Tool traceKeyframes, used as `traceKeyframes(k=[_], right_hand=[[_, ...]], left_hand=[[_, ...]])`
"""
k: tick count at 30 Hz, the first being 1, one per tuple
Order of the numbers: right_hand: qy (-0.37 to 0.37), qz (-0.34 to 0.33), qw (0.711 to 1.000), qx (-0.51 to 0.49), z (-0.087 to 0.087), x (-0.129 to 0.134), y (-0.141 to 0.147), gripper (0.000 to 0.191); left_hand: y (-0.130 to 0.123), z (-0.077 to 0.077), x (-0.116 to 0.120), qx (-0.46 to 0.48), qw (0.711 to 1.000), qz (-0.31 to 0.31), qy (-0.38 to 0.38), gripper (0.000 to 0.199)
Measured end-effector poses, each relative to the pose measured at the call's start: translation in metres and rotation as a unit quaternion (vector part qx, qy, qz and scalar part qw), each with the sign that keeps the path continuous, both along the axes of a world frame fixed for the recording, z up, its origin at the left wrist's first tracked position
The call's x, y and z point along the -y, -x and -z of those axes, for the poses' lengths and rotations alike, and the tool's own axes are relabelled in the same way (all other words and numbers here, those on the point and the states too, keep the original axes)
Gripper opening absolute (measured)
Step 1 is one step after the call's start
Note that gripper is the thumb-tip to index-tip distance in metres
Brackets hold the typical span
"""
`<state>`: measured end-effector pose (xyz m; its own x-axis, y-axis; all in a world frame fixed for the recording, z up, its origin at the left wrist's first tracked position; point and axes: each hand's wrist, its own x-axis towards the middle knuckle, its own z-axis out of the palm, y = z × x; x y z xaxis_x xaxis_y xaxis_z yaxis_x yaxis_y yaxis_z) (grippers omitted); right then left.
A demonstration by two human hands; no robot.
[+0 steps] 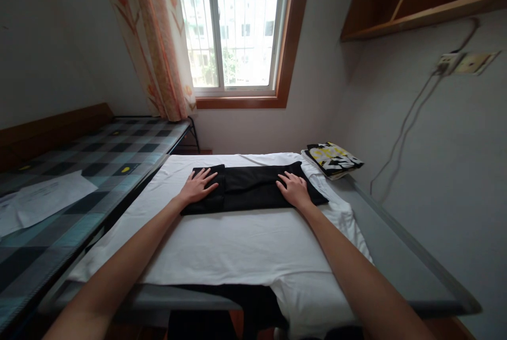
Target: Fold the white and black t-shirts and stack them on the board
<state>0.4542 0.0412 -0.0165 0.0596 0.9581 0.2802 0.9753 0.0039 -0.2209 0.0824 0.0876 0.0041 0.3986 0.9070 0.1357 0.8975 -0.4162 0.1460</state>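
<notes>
A black garment (253,184) lies folded in a long strip across a white cloth (237,245) on a grey table (396,239). At its left end, a doubled-over part sits under my left hand (197,187), which rests flat with the fingers spread. Toward the right end of the strip, my right hand (293,188) presses down, its fingers also apart. Neither hand grips anything. More dark cloth (257,298) hangs below the table's front edge.
A folded patterned cloth (332,159) lies at the table's back right corner. To the left stands a bed with a checked cover (130,144) and papers (47,197). A window (237,28), a curtain (158,44) and a wall shelf (428,12) are beyond.
</notes>
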Motion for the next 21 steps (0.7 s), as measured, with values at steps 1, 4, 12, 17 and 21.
traceKeyframes(k=[1,4,12,17,21], right_hand=[[0.000,0.000,1.000,0.000,0.000,0.000,0.000,0.044],[-0.002,0.002,1.000,-0.003,-0.001,0.001,0.001,0.043],[-0.001,0.000,1.000,-0.006,0.000,0.000,0.000,0.044],[-0.001,-0.003,1.000,-0.004,0.001,0.000,-0.001,0.044],[-0.002,-0.005,1.000,-0.004,0.000,0.000,-0.001,0.044]], left_hand=[[-0.003,0.002,0.001,-0.011,1.000,0.000,0.002,0.059],[-0.007,0.002,0.002,-0.024,1.000,-0.002,0.006,0.060],[-0.044,-0.022,0.016,-0.002,0.992,-0.108,-0.064,0.052],[-0.076,-0.035,0.020,-0.032,0.992,-0.112,0.043,0.044],[-0.081,-0.040,0.017,-0.046,0.994,-0.091,0.038,0.031]])
